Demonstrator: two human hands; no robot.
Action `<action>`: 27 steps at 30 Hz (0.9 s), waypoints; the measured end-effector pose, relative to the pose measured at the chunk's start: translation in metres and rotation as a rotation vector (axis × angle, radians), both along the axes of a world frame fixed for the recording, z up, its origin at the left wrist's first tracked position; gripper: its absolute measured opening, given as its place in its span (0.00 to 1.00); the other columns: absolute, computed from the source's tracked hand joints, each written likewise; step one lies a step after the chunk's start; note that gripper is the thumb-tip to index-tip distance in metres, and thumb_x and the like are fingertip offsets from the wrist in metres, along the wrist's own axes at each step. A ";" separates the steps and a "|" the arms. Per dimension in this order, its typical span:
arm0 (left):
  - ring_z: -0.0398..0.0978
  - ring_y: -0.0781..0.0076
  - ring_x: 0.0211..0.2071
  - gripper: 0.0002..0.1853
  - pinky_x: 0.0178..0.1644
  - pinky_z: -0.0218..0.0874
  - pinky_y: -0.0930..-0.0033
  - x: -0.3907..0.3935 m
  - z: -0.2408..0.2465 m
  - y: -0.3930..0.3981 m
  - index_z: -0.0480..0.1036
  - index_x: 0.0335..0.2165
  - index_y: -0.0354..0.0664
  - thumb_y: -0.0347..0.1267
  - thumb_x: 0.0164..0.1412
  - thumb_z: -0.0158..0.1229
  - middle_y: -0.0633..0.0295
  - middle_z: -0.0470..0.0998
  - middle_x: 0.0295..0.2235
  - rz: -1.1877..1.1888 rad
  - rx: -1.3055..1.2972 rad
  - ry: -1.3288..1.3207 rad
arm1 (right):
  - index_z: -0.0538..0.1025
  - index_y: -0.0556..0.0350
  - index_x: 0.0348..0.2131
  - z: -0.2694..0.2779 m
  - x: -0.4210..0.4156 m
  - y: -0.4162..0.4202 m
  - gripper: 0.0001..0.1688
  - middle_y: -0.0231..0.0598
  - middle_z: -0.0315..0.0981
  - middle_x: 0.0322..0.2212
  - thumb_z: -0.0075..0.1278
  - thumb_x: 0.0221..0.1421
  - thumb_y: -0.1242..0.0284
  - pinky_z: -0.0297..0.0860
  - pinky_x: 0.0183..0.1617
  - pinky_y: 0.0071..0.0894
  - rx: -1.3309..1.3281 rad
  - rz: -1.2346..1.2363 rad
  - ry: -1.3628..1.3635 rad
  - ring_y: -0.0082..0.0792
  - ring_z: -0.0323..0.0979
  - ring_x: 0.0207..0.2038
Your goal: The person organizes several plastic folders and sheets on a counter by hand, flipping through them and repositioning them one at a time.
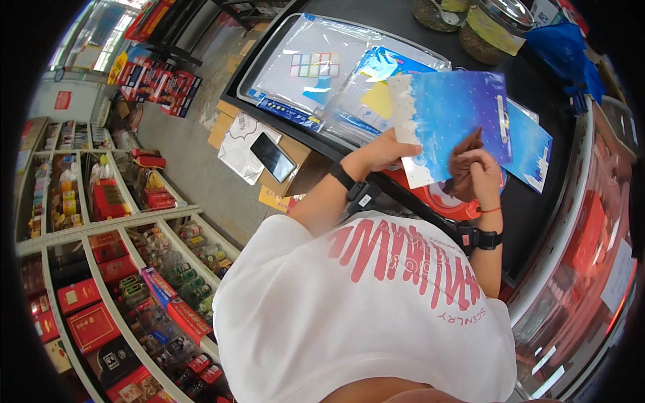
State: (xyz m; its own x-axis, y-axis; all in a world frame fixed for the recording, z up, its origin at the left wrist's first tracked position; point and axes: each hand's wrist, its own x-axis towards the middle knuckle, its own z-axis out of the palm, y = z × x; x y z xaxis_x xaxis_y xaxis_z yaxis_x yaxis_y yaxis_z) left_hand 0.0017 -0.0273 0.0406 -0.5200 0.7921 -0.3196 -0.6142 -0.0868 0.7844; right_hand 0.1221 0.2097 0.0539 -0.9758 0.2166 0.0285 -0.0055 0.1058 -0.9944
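Observation:
My left hand (387, 151) grips the lower left edge of a glossy notebook (453, 111) with a blue-to-purple, white-speckled cover, holding it tilted above the black tabletop (524, 211). A crumpled brown cloth (464, 171) is bunched in my right hand (485, 174), over the cover's lower right part. Partly hidden behind that notebook, a similar blue notebook (535, 146) lies on the table. Under my hands shows a red round plastic object (451, 204), mostly covered. Clear plastic packets with printed sheets (312, 70) lie beyond my left hand, beside a blue printed packet (395, 63).
Glass jars with metal lids (491, 38) stand at the far right, near a blue plastic bag (567, 58). A smartphone (273, 157) rests on a cardboard box (297, 166) left of the table. Shelves (121, 224) of bottles and boxes line the left; a glass-fronted case (569, 282) borders the right.

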 end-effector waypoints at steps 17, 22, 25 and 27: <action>0.72 0.67 0.46 0.27 0.50 0.67 0.64 -0.006 0.009 -0.022 0.59 0.53 0.37 0.26 0.55 0.57 0.57 0.70 0.46 0.022 0.202 -0.173 | 0.68 0.55 0.47 -0.036 -0.021 -0.002 0.26 0.36 0.70 0.41 0.37 0.62 0.54 0.64 0.49 0.39 -1.323 -0.095 0.044 0.38 0.68 0.43; 0.72 0.66 0.45 0.23 0.48 0.69 0.64 -0.014 0.008 -0.024 0.60 0.51 0.38 0.28 0.57 0.56 0.58 0.71 0.45 0.253 0.157 -0.138 | 0.65 0.57 0.53 0.001 -0.029 -0.046 0.41 0.36 0.72 0.42 0.30 0.60 0.40 0.70 0.37 0.28 -1.051 -0.090 -0.206 0.26 0.71 0.37; 0.75 0.68 0.40 0.20 0.41 0.72 0.64 -0.034 0.003 -0.041 0.62 0.48 0.39 0.28 0.57 0.56 0.60 0.72 0.41 0.445 0.111 0.004 | 0.69 0.56 0.49 -0.003 -0.026 -0.043 0.31 0.36 0.73 0.39 0.34 0.63 0.50 0.69 0.38 0.25 -1.007 0.085 -0.255 0.29 0.71 0.35; 0.74 0.68 0.40 0.19 0.42 0.71 0.65 -0.056 0.004 -0.061 0.63 0.48 0.37 0.27 0.57 0.56 0.59 0.72 0.41 0.608 0.072 0.088 | 0.69 0.55 0.50 -0.006 -0.028 -0.042 0.24 0.36 0.74 0.38 0.38 0.64 0.58 0.69 0.35 0.21 -0.909 0.040 -0.285 0.26 0.72 0.33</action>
